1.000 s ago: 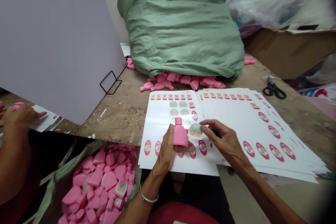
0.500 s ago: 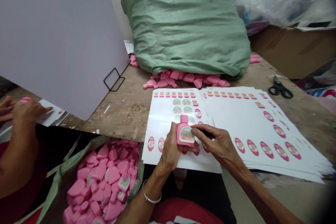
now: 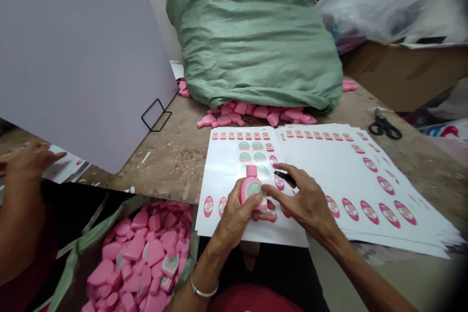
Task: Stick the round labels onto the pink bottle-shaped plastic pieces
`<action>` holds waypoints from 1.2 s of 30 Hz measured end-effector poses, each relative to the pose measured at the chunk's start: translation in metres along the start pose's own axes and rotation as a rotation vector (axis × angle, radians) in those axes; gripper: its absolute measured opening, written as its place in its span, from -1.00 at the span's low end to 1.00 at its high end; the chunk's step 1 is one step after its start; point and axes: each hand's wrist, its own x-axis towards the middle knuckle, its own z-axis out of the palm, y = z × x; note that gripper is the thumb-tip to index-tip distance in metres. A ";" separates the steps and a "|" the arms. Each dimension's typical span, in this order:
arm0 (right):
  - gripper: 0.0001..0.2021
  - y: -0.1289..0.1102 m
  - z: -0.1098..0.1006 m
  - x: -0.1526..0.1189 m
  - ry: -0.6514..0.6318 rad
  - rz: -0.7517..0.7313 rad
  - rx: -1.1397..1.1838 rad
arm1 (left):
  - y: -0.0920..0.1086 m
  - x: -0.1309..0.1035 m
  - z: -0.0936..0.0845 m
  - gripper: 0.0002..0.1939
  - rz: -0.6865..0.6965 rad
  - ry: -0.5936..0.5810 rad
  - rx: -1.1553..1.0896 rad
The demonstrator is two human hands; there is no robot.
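Wrapped in my left hand [image 3: 234,214] is a small pink bottle [image 3: 251,186] with its cap up and a green label on its front; my left thumb lies on the label. My right hand [image 3: 305,200] holds a slim black tool [image 3: 285,177] between its fingers, while the right index finger or thumb reaches the bottle's right edge. Under both hands lies a white sticker sheet [image 3: 223,170] with green labels and pink oval ones. To its right is a fanned stack of similar sheets [image 3: 321,165].
A green sack [image 3: 256,34] stands at the back with pink bottles [image 3: 228,116] spilling out. Black scissors [image 3: 385,128] lie at right. An open bag of pink bottles [image 3: 146,253] is at lower left. Another person's hand [image 3: 31,158] is beyond a grey panel [image 3: 84,58].
My left thumb has moved onto the label's front. My right hand has drawn slightly away from the label, and the black tool now shows more clearly. The view has shifted slightly.
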 end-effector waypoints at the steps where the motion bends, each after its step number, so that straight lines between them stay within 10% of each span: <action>1: -0.43 -0.002 0.000 0.001 -0.060 0.054 0.062 | 0.001 -0.002 0.000 -0.65 -0.018 -0.019 0.013; 6: -0.37 -0.006 0.005 0.007 -0.408 0.188 0.340 | 0.003 -0.017 0.000 -0.59 -0.091 -0.109 0.090; 9: -0.44 0.015 0.003 0.035 -0.351 0.164 0.318 | 0.008 -0.025 -0.008 -0.60 -0.117 -0.088 0.067; 17: -0.47 0.069 0.013 0.194 0.131 0.230 -0.320 | 0.044 0.008 -0.103 -0.52 0.109 0.692 0.687; 23: -0.64 0.067 0.020 0.228 0.242 0.255 -0.288 | 0.073 0.029 -0.162 -0.47 0.169 0.954 1.381; 26: -0.74 0.064 0.001 0.206 0.244 0.280 -0.200 | 0.075 0.030 -0.139 -0.46 0.482 1.035 1.449; 28: -0.70 0.053 -0.005 0.175 0.190 0.283 -0.110 | 0.067 0.034 -0.104 -0.60 0.579 0.855 1.224; 33: -0.61 -0.001 0.012 0.061 -0.246 0.349 0.617 | 0.026 0.046 -0.008 -0.57 0.203 0.293 0.434; 36: -0.59 -0.016 0.019 0.018 -0.418 0.344 0.729 | 0.010 0.042 0.011 -0.56 0.211 0.299 0.171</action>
